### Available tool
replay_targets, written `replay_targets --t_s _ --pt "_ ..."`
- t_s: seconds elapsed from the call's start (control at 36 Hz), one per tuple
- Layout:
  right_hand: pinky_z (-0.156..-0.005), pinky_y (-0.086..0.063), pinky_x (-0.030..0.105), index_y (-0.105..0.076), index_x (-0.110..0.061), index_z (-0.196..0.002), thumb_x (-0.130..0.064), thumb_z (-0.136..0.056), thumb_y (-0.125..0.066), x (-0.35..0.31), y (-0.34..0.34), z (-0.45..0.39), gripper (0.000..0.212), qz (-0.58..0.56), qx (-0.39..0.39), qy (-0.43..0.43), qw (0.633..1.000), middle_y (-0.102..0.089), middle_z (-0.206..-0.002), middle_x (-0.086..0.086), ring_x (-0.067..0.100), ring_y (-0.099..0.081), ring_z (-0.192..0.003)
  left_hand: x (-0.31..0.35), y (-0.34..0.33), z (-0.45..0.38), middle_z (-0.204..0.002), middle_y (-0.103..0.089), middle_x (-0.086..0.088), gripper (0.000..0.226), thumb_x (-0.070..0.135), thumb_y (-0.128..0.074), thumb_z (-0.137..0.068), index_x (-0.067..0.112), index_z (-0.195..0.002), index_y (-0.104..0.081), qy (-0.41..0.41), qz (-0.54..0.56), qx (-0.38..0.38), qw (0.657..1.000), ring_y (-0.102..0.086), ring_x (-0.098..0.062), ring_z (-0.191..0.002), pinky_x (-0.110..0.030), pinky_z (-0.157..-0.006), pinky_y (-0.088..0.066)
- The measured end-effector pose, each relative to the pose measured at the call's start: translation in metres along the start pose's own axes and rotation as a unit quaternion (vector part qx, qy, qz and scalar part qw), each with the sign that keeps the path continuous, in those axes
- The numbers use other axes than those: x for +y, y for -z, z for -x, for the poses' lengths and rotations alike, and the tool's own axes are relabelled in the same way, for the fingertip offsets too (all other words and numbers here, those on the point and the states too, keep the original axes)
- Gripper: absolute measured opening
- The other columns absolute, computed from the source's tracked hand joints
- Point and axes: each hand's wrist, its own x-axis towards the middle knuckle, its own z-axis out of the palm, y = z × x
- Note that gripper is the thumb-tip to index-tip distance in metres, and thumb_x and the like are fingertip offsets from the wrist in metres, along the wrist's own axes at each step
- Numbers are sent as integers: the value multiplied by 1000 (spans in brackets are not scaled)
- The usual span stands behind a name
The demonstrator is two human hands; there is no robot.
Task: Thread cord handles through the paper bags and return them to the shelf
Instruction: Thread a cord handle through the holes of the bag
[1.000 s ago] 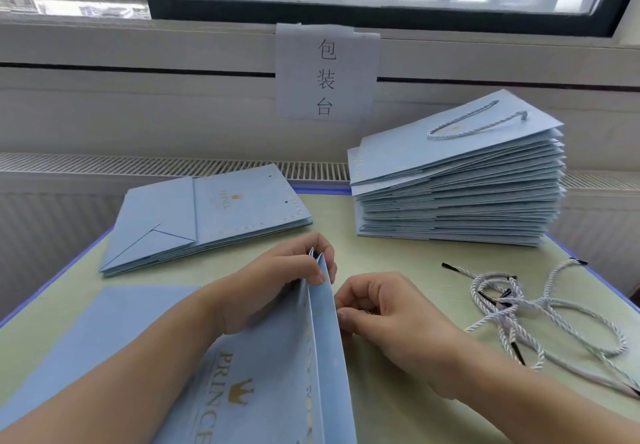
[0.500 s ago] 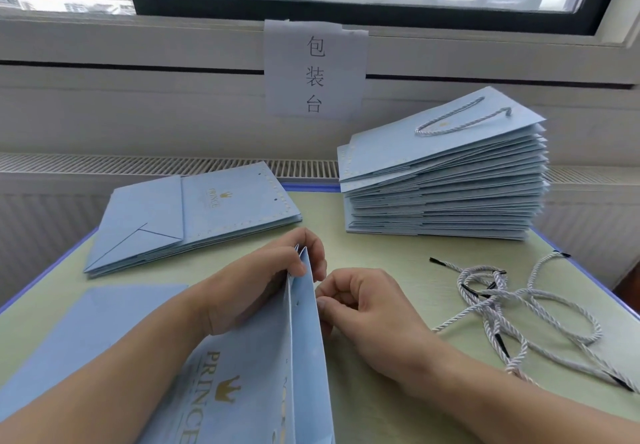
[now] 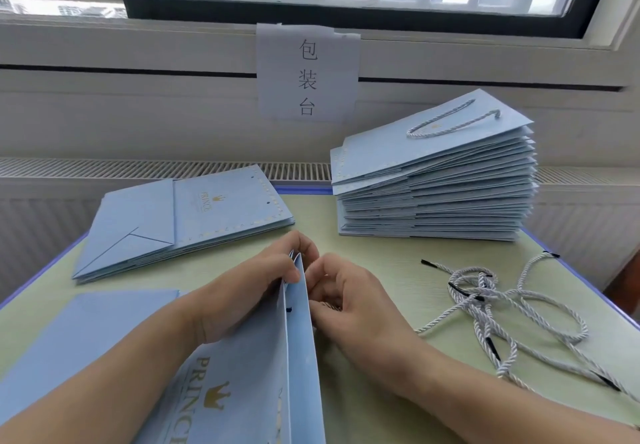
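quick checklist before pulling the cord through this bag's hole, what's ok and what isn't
1. Bag held at its top edge by the left hand: ok.
2. Dark cord tip showing through the hole: ok.
3. Right hand pinching the cord behind the panel: cannot tell, fingers curled, cord mostly hidden.
4. Spare cords lying loose on the table: not ok, tangled.
5. Finished stack has room on top: ok.

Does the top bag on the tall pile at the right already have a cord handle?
Yes, a twisted cord handle lies looped across the top bag of the pile.
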Motion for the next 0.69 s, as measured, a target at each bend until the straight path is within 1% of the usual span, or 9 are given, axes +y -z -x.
replay_targets --t_s 0.08,0.14,0.19,0.31,0.39,0.5,0.56,0.64,0.69 --pt "-66 -49 30 -51 -19 -84 -2 -89 -52 -2 7 2 17 -52 13 -1 999 -69 -80 4 21 -62 -69 -3 1 -9 -70 -60 1 32 36 -55 -44 32 -75 -60 -8 -37 29 999 -57 -14 -64 -40 -68 -44" --pt "-62 -43 27 -53 -23 -83 -13 -86 -53 -6 8 5 11 -26 15 28 999 -64 -83 -5 22 -58 -68 -3 4 -11 -73 -59 9 30 37 -53 -44 38 -73 -61 -18 -80 40 996 -56 -9 -71 -45 -75 -44" --pt "-57 -40 25 -56 -25 -85 -26 -77 -55 -10 7 8 8 2 4 35 999 -61 -89 -14 25 -54 -64 1 1 -7 -81 -53 1 28 31 -52 -55 30 -82 -58 -23 -78 40 996 -50 -14 -79 -45 -79 -40" --pt "-57 -34 11 -64 -34 -80 -21 -79 -65 -13 6 7 14 24 -10 21 999 -57 -79 -22 2 -44 -54 0 -2 0 -82 -52 -1 29 22 -45 -63 20 -90 -53 -17 -56 54 997 -46 -18 -79 -37 -75 -37" --pt "-74 -43 18 -71 -39 -87 -20 -82 -65 -13 4 5 21 90 -65 -5 994 -51 -97 -11 -1 -51 -81 3 -6 -1 -85 -53 -1 33 20 -44 -62 16 -94 -50 -11 -43 53 998 -48 -13 -69 -27 -66 -40" --pt "-82 -48 30 -72 -30 -80 -17 -80 -66 -8 -3 1 14 115 -29 -12 993 -48 -97 -12 8 -53 -94 2 -10 -4 -76 -48 6 35 20 -43 -61 14 -94 -49 -24 -74 78 994 -45 -8 -65 -19 -58 -40" --pt "-77 -49 30 -70 -32 -70 -16 -79 -68 -6 -7 1 19 74 2 5 997 -47 -95 -15 6 -54 -91 1 -10 -4 -77 -46 6 36 21 -43 -60 13 -94 -49 -31 -86 92 992 -44 -8 -69 -21 -62 -40" --pt "-66 -41 14 -66 -37 -59 -6 -79 -72 -2 -10 1 37 -34 48 28 998 -48 -103 -11 -2 -51 -77 2 -11 -3 -82 -47 3 36 21 -43 -61 11 -95 -48 -42 -86 101 990 -46 -6 -74 -23 -69 -40" --pt "-66 -40 12 -68 -34 -58 -2 -78 -73 -2 -11 2 38 -84 66 37 994 -50 -106 -7 -4 -53 -80 3 -11 -4 -83 -48 3 35 21 -43 -61 11 -94 -49 -43 -81 103 990 -47 -7 -76 -24 -73 -40"
